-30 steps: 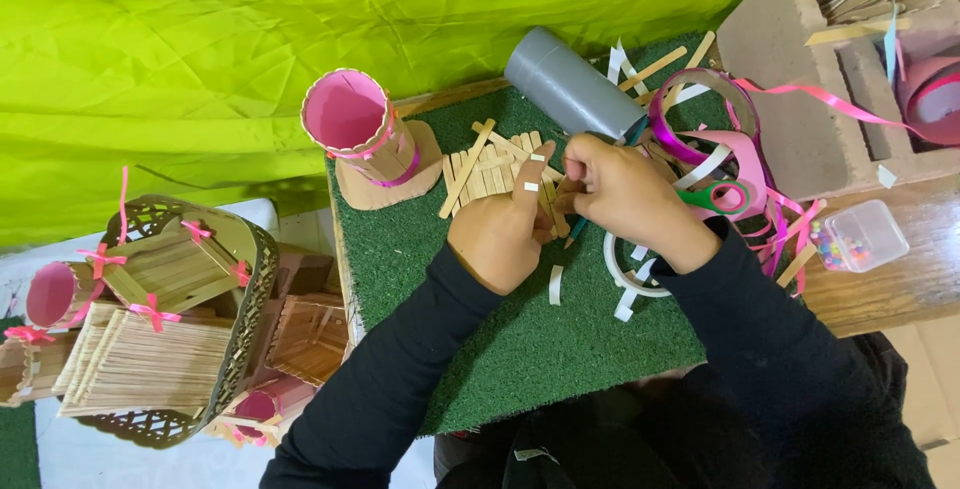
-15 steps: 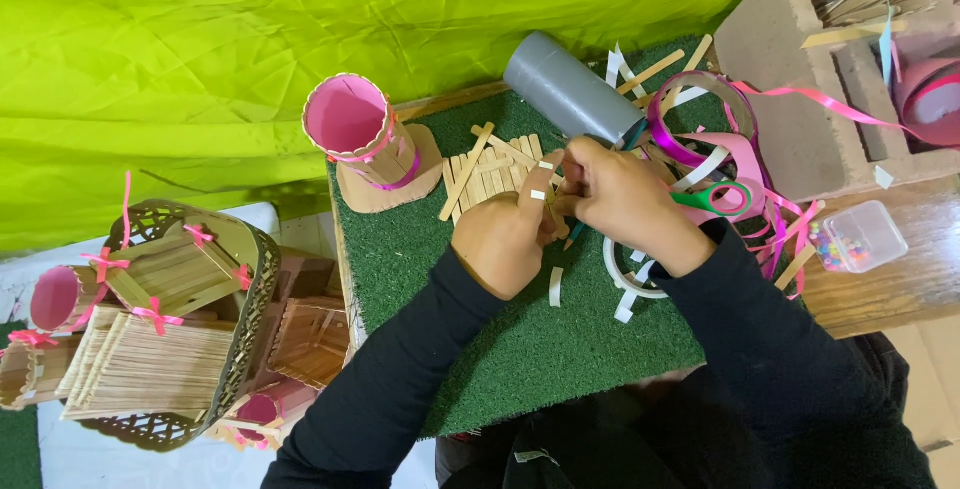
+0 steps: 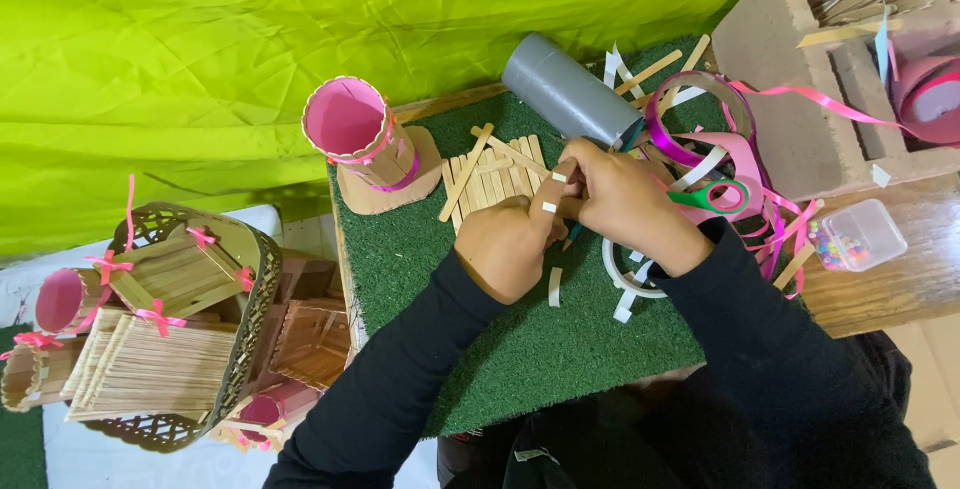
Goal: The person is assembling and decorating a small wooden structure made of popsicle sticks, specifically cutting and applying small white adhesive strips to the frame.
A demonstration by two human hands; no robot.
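A flat panel of wooden craft sticks (image 3: 490,179) lies on the green turf mat (image 3: 520,349), with loose sticks crossed on top. My left hand (image 3: 508,244) rests just below the panel, a small white tape piece stuck on its thumb. My right hand (image 3: 615,194) meets it from the right, fingertips pinching a small white tape piece at the panel's right edge. Both sleeves are black. What lies under the fingers is hidden.
A grey tube (image 3: 568,89), a pink-lined stick cup (image 3: 365,144), pink ribbon (image 3: 735,149), green-handled scissors (image 3: 715,197) and a white tape ring (image 3: 620,274) crowd the mat. A concrete block (image 3: 800,99) and bead box (image 3: 852,237) sit right. A basket of stick crafts (image 3: 165,329) stands left.
My hands have shifted slightly; the right fingertips now pinch a tape piece at the panel's edge. Nothing else has moved.
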